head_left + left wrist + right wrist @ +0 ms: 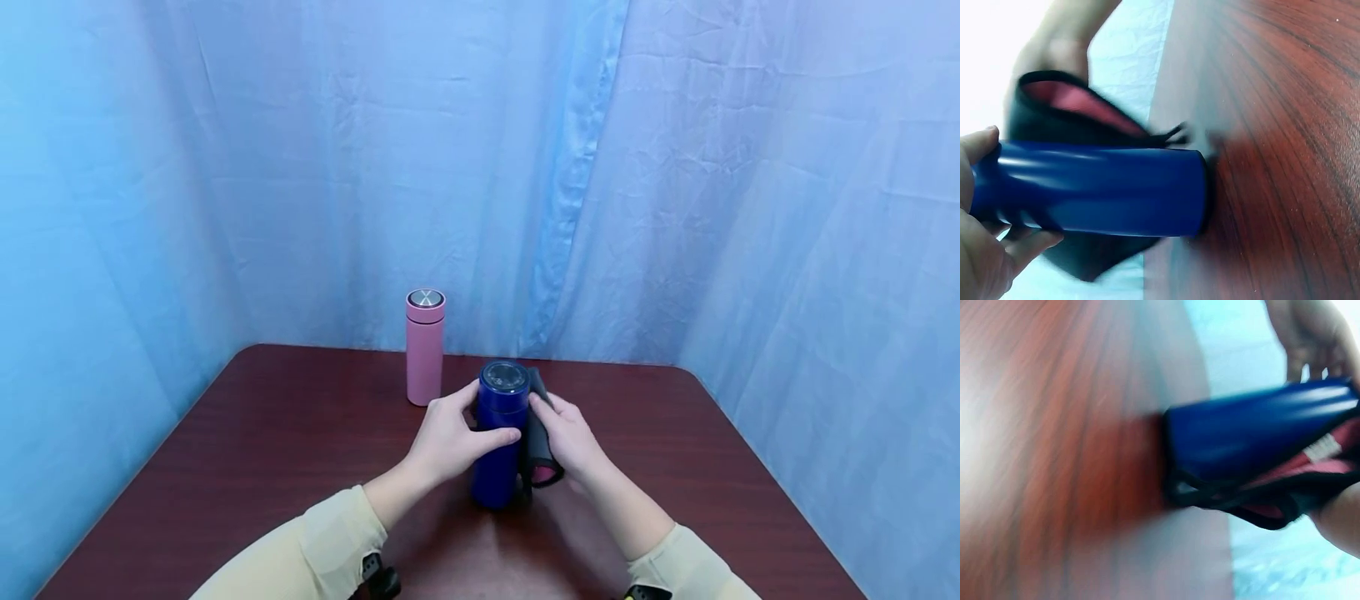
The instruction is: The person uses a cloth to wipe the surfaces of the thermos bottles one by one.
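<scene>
A dark blue vacuum flask [495, 479] with a dark, glossy lid top stands upright in the middle of the head view. My left hand [453, 433] grips it near the top, thumb across the front. Just to its right, my right hand [573, 437] holds a black fabric bottle sleeve [538, 442] with a pink lining. The sleeve sits beside the flask, its open end and a black strap showing in the right wrist view. In the left wrist view the flask's base [1197, 194] is at the tabletop; whether it touches, I cannot tell.
A pink vacuum flask [425, 362] with a silver-topped lid stands behind and to the left of the hands. The dark red wood-grain table [315, 417] has rounded far corners. Pale blue curtains [375, 167] hang around its back and sides.
</scene>
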Tool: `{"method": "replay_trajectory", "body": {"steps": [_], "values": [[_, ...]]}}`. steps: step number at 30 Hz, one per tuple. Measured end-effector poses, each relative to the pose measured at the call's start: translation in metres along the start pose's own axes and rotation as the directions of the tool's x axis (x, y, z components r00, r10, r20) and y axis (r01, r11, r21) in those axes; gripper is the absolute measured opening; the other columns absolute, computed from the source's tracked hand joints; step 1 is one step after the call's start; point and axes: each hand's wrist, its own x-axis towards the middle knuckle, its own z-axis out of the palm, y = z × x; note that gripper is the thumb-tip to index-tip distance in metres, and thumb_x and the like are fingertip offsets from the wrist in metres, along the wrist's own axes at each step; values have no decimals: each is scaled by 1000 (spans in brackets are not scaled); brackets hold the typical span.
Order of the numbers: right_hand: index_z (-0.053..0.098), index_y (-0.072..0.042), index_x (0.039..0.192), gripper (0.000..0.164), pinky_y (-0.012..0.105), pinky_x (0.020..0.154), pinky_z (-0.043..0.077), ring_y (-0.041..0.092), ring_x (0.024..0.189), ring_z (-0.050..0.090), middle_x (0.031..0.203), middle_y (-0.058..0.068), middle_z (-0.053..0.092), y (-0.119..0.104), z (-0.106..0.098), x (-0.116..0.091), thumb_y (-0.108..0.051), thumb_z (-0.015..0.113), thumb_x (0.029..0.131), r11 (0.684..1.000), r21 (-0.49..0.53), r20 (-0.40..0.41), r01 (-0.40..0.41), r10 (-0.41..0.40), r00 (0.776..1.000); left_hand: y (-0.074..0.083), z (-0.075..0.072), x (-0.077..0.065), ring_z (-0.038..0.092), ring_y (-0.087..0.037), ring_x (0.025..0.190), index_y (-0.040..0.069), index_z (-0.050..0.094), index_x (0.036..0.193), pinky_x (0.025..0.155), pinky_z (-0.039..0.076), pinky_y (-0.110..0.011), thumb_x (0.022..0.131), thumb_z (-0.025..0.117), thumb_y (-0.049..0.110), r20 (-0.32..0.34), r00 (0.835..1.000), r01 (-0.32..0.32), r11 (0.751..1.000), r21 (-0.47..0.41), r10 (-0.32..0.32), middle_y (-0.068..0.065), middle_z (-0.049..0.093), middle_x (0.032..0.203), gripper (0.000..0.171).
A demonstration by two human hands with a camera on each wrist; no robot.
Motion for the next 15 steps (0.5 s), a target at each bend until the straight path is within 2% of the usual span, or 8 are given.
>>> {"method": "replay_trajectory", "body": {"steps": [2, 4, 7, 9, 11, 15], "values": [[57, -3, 137, 50, 42, 78, 59, 29, 92, 71, 107, 18, 71, 6, -10, -2, -41, 53, 106, 996, -54, 62, -68, 71, 996, 0, 1, 1, 71, -9, 95, 22, 61, 138, 82, 59, -36, 82, 87, 38, 6, 1000, 4, 1000, 1, -4, 7, 72, 117, 64], [55, -1, 139, 51, 45, 78, 60, 33, 92, 72, 110, 20, 70, 5, -21, -9, -40, 53, 106, 990, -101, 128, -100, 113, 985, 1, 1, 2, 71, -9, 99, 22, 60, 139, 85, 59, -37, 82, 87, 37, 20, 1000, 10, 1000, -4, -10, 8, 71, 119, 64], [53, 0, 140, 51, 49, 77, 60, 40, 89, 72, 110, 25, 69, -7, -34, -22, -39, 51, 107, 991, -110, 178, -81, 100, 979, 1, 0, 3, 69, -12, 102, 20, 60, 141, 85, 58, -36, 83, 86, 38, 34, 999, 3, 1000, 16, -3, 6, 69, 118, 66], [52, -1, 142, 52, 51, 77, 60, 41, 89, 72, 111, 25, 69, -20, -37, -31, -39, 51, 107, 996, -84, 164, -43, 56, 985, 1, -1, 3, 68, -15, 103, 17, 60, 142, 85, 58, -35, 82, 86, 40, 38, 999, -9, 999, 36, 7, 4, 68, 114, 69], [50, -3, 144, 53, 52, 77, 60, 41, 90, 72, 113, 26, 68, -34, -35, -35, -41, 52, 107, 999, -33, 111, 12, -9, 994, 2, -2, 4, 67, -17, 103, 15, 59, 143, 85, 58, -35, 81, 87, 40, 38, 999, -16, 998, 60, 14, 2, 66, 112, 72], [49, -12, 148, 55, 51, 80, 59, 36, 97, 71, 120, 22, 66, -48, -18, -29, -46, 51, 106, 993, 50, 5, 104, -104, 995, 3, -2, 5, 67, -20, 103, 14, 57, 145, 85, 59, -39, 81, 87, 41, 56, 998, 4, 998, 59, -7, 1, 65, 111, 76]]}}
